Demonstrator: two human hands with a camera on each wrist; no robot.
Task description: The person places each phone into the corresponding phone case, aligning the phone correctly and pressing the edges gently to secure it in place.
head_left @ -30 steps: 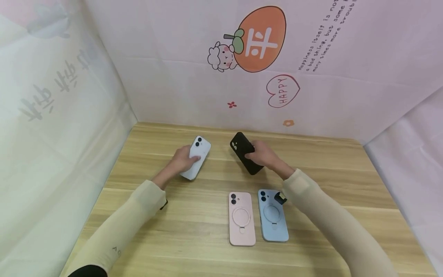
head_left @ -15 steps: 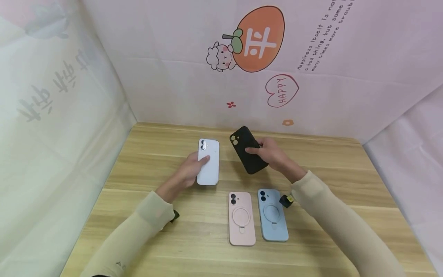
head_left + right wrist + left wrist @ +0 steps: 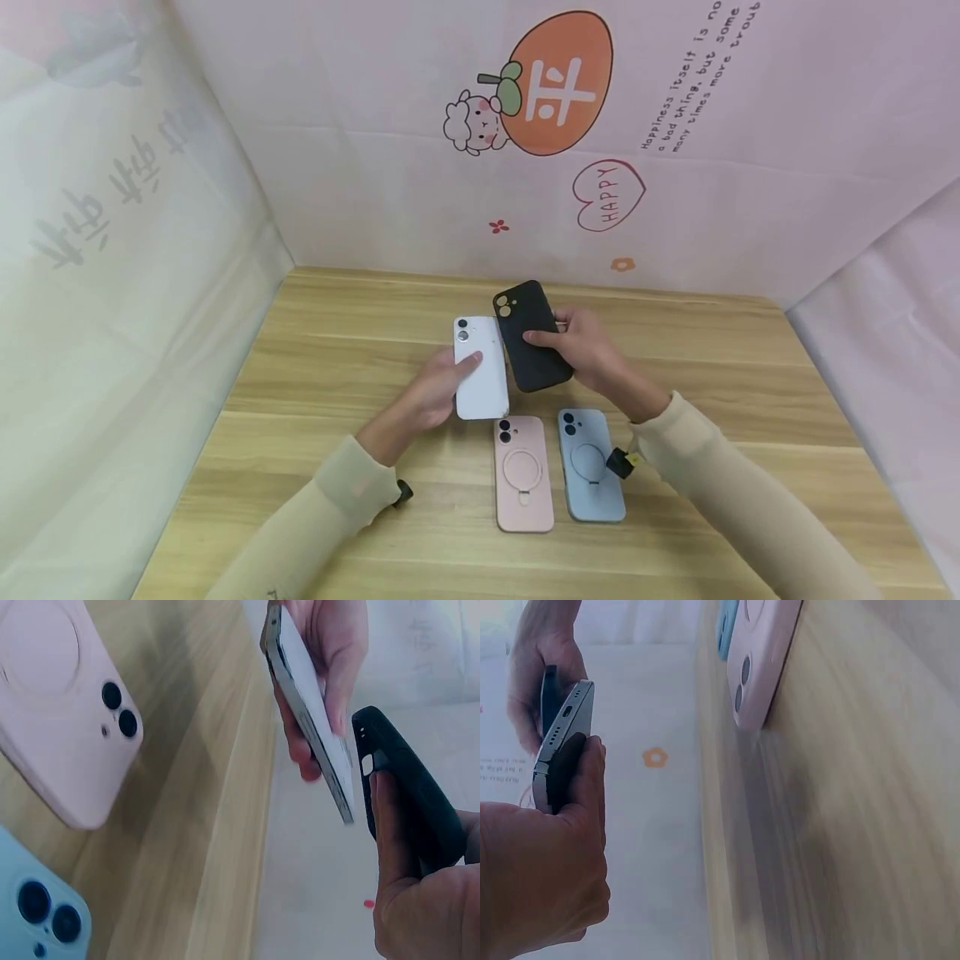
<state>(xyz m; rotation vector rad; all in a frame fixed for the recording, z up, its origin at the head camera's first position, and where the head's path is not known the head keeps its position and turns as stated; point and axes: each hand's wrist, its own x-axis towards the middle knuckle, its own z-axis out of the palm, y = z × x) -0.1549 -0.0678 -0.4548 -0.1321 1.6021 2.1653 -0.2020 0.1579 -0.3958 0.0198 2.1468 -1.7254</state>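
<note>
A white phone (image 3: 482,379) is gripped in my left hand (image 3: 431,392), thumb across its back and fingers underneath. My right hand (image 3: 592,346) pinches a black phone case (image 3: 534,346) by its right side, with the thumb on the back. Wood colour shows through the case's camera holes. In the right wrist view, fingers reach into the hollow of the case. Both things are raised over the table, and the case's left edge meets the phone's right edge in the head view. The phone's bottom end with its port faces the left wrist camera.
Nearer the front lie a pink phone case (image 3: 523,492) and a light blue one (image 3: 594,492), side by side on the wooden table (image 3: 300,367), each with a ring on its back. White printed cloth (image 3: 375,167) stands behind the table and along both sides.
The white phone has moved right and a little nearer, turning more upright, up to the black case. The black case has lifted and turned slightly. The pink and blue cases have not moved.
</note>
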